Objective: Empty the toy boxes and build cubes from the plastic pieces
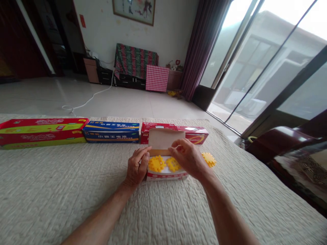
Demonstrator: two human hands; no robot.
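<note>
The left hand [137,166] and right hand [189,158] are bare, like both forearms [107,212], which taper toward the wrists [130,183]

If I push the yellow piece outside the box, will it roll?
The yellow piece probably won't roll far: its toothed edge could catch on the bumpy cloth. It looks like plastic, so it's likely light and fairly stiff.

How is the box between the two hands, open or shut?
Open: the box has its lid raised at the far side, and yellow toothed pieces show inside.
</note>
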